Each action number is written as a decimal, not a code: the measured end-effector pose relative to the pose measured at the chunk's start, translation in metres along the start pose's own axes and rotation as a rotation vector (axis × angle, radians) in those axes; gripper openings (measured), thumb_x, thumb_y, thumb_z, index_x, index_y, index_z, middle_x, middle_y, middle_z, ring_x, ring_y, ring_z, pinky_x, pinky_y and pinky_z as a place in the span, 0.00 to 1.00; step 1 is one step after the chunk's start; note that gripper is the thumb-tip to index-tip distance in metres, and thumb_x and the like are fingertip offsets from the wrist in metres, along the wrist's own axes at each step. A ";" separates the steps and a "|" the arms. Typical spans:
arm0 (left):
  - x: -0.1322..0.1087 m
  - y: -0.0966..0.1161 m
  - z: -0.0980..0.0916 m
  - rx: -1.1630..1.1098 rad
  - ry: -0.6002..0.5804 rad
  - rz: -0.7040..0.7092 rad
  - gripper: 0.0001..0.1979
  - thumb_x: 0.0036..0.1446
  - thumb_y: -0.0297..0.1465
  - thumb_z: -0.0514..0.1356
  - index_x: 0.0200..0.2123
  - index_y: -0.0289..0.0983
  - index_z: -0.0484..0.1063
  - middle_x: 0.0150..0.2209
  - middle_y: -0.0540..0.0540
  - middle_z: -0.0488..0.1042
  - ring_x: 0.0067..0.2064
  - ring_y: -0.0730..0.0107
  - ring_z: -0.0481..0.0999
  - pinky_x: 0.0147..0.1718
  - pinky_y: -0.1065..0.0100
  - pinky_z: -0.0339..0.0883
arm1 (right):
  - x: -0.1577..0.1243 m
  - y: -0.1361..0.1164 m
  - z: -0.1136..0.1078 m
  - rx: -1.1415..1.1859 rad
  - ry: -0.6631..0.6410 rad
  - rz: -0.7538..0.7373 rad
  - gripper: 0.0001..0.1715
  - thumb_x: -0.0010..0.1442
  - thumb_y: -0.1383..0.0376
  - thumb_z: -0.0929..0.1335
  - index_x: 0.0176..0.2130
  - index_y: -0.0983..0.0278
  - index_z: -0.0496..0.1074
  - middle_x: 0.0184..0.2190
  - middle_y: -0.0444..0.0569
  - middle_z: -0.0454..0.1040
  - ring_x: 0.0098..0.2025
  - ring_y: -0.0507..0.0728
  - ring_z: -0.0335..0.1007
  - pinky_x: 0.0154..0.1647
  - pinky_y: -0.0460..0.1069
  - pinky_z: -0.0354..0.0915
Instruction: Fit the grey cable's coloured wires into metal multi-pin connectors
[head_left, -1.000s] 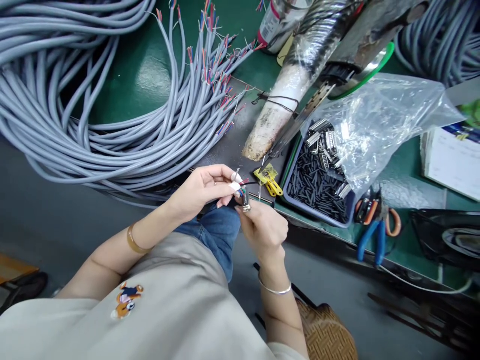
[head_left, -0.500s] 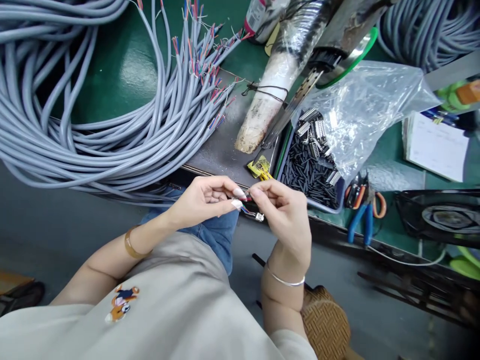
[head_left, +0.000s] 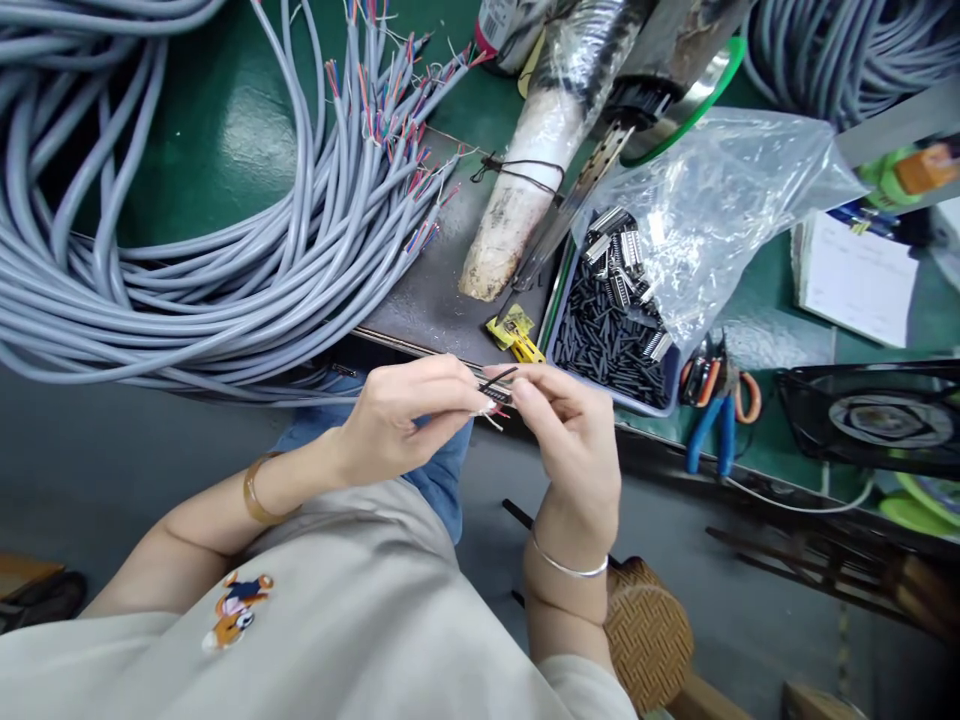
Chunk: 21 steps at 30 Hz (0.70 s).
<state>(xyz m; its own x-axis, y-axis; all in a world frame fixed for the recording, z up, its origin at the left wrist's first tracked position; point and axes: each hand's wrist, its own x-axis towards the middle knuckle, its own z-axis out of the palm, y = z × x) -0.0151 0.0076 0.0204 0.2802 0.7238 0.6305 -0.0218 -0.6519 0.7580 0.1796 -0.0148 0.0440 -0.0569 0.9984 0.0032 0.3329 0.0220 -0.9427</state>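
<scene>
Near the table's front edge, my left hand (head_left: 416,410) and my right hand (head_left: 570,420) meet in front of my body with fingers pinched together. Between their fingertips is a small connector (head_left: 496,392) with dark and metallic parts. Thin red and white wires (head_left: 495,415) stick out below it. A thin black tube (head_left: 501,377) slants across its upper side. The fingers hide both ends of the connector. Just beyond the right hand stands a bin (head_left: 664,408) with many short black tubes (head_left: 607,345) and several metal connectors (head_left: 622,260).
Grey cables (head_left: 225,270) with stripped coloured ends cover the left of the table. A wrapped pole (head_left: 510,210), plastic bag (head_left: 720,180) and yellow tool (head_left: 517,335) lie beyond my hands. Blue-handled pliers (head_left: 712,435), a notepad (head_left: 855,280) and a black fan (head_left: 877,415) are at right.
The connector, which hung on its wires below the right fingers, is now up between both hands. The left hand has turned so its back faces up. The view has shifted slightly.
</scene>
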 end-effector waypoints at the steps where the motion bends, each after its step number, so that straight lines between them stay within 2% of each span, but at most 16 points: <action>1: -0.001 0.000 0.002 0.037 0.002 0.023 0.07 0.62 0.19 0.62 0.37 0.34 0.78 0.34 0.44 0.81 0.36 0.74 0.80 0.37 0.75 0.73 | 0.000 0.002 0.000 0.035 -0.008 0.014 0.14 0.64 0.55 0.72 0.44 0.60 0.82 0.32 0.46 0.83 0.31 0.52 0.79 0.30 0.45 0.73; 3: -0.005 0.000 0.005 0.092 0.031 0.011 0.07 0.62 0.18 0.61 0.37 0.34 0.77 0.35 0.44 0.81 0.36 0.74 0.79 0.37 0.75 0.73 | 0.000 0.007 0.001 0.092 0.017 0.039 0.17 0.63 0.56 0.73 0.50 0.58 0.81 0.35 0.46 0.84 0.33 0.52 0.79 0.31 0.45 0.75; 5: -0.008 0.001 0.008 0.091 0.073 -0.071 0.07 0.62 0.19 0.61 0.37 0.34 0.77 0.33 0.45 0.80 0.34 0.75 0.78 0.33 0.75 0.71 | 0.000 0.012 0.002 0.150 0.034 0.054 0.21 0.62 0.55 0.74 0.53 0.57 0.80 0.37 0.46 0.84 0.34 0.53 0.79 0.33 0.47 0.76; 9: -0.006 0.002 0.011 -0.155 0.126 -0.436 0.02 0.60 0.25 0.64 0.33 0.34 0.77 0.32 0.46 0.80 0.33 0.73 0.78 0.33 0.74 0.71 | 0.000 0.018 0.008 0.281 -0.011 0.057 0.22 0.62 0.51 0.73 0.51 0.58 0.81 0.32 0.46 0.83 0.26 0.51 0.74 0.28 0.48 0.75; 11: -0.001 0.000 0.011 -0.342 0.135 -0.639 0.04 0.57 0.28 0.68 0.32 0.34 0.76 0.30 0.47 0.79 0.30 0.75 0.76 0.30 0.75 0.70 | -0.001 0.020 0.013 0.251 0.023 0.041 0.22 0.65 0.51 0.71 0.53 0.58 0.80 0.28 0.45 0.82 0.24 0.51 0.72 0.27 0.47 0.72; 14: 0.005 -0.005 0.009 -0.576 0.133 -0.853 0.08 0.51 0.29 0.70 0.32 0.33 0.75 0.25 0.51 0.75 0.21 0.82 0.67 0.20 0.77 0.60 | -0.005 0.022 0.017 -0.016 0.188 -0.029 0.18 0.67 0.54 0.70 0.51 0.59 0.81 0.28 0.45 0.81 0.26 0.51 0.73 0.26 0.47 0.70; 17: 0.007 -0.011 0.007 -0.705 0.170 -0.962 0.06 0.49 0.27 0.67 0.32 0.33 0.75 0.23 0.52 0.73 0.18 0.83 0.65 0.17 0.77 0.55 | -0.007 0.023 0.015 -0.230 0.437 -0.204 0.13 0.66 0.58 0.70 0.45 0.59 0.83 0.22 0.42 0.75 0.21 0.50 0.67 0.22 0.46 0.62; 19: 0.008 -0.012 0.006 -0.767 0.192 -0.996 0.05 0.47 0.26 0.65 0.30 0.32 0.74 0.23 0.52 0.74 0.18 0.82 0.66 0.17 0.77 0.55 | -0.006 0.021 0.011 -0.154 0.627 -0.380 0.11 0.66 0.59 0.70 0.43 0.59 0.82 0.18 0.38 0.69 0.16 0.47 0.60 0.18 0.45 0.56; 21: 0.009 -0.013 0.004 -0.822 0.197 -1.020 0.05 0.45 0.25 0.65 0.29 0.33 0.73 0.24 0.51 0.75 0.18 0.82 0.66 0.17 0.77 0.55 | -0.004 0.017 0.008 -0.016 0.739 -0.504 0.10 0.65 0.62 0.70 0.46 0.58 0.79 0.20 0.36 0.69 0.15 0.46 0.60 0.15 0.44 0.53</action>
<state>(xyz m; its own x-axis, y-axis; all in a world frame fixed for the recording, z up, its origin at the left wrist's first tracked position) -0.0088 0.0213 0.0159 0.3760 0.8705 -0.3176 -0.4772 0.4757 0.7389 0.1779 -0.0186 0.0252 0.4195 0.6487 0.6350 0.4461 0.4618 -0.7666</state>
